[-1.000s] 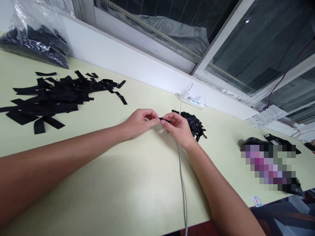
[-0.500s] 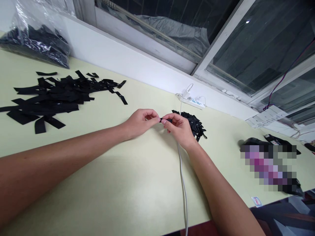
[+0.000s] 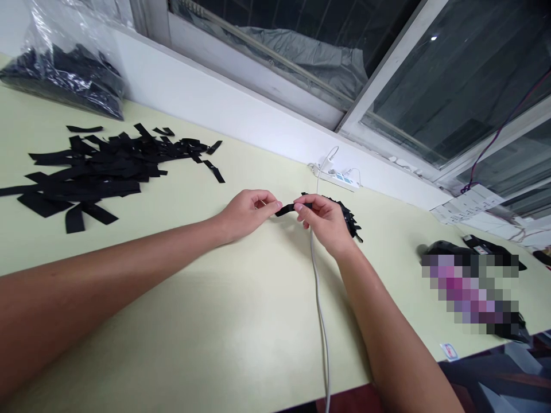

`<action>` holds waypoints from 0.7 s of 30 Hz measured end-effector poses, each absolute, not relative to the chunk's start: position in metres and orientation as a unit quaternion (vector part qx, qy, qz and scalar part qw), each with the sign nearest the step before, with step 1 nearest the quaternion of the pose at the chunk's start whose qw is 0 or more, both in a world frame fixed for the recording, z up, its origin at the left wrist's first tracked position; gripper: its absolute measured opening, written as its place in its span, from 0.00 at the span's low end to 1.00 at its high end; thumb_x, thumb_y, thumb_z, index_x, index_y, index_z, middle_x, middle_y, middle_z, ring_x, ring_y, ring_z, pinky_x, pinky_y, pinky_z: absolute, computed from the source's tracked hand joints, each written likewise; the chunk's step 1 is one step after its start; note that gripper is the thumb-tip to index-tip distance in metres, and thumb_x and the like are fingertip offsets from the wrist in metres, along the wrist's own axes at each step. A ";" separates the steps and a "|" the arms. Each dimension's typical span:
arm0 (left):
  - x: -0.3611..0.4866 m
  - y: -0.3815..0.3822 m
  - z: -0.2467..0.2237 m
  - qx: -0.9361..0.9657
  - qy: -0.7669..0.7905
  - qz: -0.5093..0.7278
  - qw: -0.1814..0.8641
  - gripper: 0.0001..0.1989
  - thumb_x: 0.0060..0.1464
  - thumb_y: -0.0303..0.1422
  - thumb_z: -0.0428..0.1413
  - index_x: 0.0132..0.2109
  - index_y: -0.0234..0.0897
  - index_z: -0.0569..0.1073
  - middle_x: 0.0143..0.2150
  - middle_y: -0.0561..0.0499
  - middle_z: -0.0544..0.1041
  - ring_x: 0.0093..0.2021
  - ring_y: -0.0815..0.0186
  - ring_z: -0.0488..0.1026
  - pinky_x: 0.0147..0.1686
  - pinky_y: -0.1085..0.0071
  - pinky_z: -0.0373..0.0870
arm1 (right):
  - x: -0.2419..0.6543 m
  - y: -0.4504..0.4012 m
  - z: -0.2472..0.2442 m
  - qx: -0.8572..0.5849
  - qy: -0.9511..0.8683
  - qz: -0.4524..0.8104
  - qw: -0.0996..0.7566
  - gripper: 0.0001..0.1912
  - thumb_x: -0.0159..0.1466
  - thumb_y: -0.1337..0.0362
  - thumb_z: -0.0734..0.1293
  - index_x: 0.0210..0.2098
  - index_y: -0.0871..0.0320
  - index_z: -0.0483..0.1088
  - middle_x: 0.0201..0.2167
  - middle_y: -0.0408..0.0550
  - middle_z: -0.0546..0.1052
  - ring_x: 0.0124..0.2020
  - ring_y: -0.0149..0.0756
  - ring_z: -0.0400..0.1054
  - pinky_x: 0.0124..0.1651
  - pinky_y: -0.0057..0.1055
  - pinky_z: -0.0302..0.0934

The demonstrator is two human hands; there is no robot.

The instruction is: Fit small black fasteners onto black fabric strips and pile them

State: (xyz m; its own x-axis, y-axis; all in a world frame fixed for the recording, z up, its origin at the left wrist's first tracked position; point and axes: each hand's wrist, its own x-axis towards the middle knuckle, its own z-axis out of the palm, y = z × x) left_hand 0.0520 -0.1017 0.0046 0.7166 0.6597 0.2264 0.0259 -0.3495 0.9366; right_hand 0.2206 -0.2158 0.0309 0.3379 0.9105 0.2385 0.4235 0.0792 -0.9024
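Note:
Between my two hands a short black fabric strip (image 3: 285, 210) is stretched just above the table. My left hand (image 3: 249, 215) pinches its left end between thumb and forefinger. The right end is pinched by my right hand (image 3: 325, 221), which covers part of the strip. Just behind and right of that hand lies a pile of black strips (image 3: 350, 221), partly hidden by it. A larger spread of flat black strips (image 3: 112, 163) covers the table on the left.
A clear plastic bag (image 3: 73, 80) with black pieces stands at the back left. A white power strip (image 3: 340, 178) sits by the wall, and a pale cable (image 3: 319, 310) runs across the table past my right wrist. Black items with a blurred patch (image 3: 465, 287) lie on the right.
My right hand has moved a little to the right, away from my left hand. More of the black strip now shows between the fingers.

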 end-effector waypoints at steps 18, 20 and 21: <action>0.050 -0.102 0.001 0.765 0.219 0.285 0.535 0.13 0.55 0.43 0.57 0.35 0.38 0.77 0.30 0.51 0.73 0.32 0.66 0.67 0.33 0.68 0.63 | 0.368 -0.273 0.033 -0.918 -0.274 -0.076 0.276 0.27 0.53 0.51 0.71 0.49 0.59 0.73 0.38 0.55 0.78 0.36 0.42 0.71 0.40 0.38 0.63; 0.050 -0.102 0.001 0.764 0.221 0.284 0.535 0.13 0.55 0.44 0.57 0.35 0.38 0.77 0.30 0.51 0.74 0.32 0.66 0.68 0.33 0.67 0.64 | 0.374 -0.274 0.029 -0.920 -0.266 -0.076 0.279 0.28 0.54 0.51 0.71 0.50 0.60 0.71 0.40 0.56 0.78 0.37 0.42 0.72 0.40 0.38 0.64; 0.050 -0.102 0.001 0.764 0.222 0.284 0.535 0.13 0.55 0.44 0.57 0.35 0.38 0.77 0.31 0.51 0.74 0.32 0.66 0.68 0.34 0.67 0.64 | 0.377 -0.274 0.026 -0.918 -0.267 -0.073 0.283 0.28 0.54 0.51 0.70 0.50 0.60 0.71 0.40 0.57 0.78 0.36 0.41 0.73 0.39 0.37 0.65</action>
State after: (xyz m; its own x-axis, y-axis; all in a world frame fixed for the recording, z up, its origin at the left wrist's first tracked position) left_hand 0.0500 -0.1018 0.0008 0.7407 0.6425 0.1963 0.0352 -0.3288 0.9437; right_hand 0.3768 -0.2744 0.0258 0.8473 0.4484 0.2845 0.5308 -0.6977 -0.4810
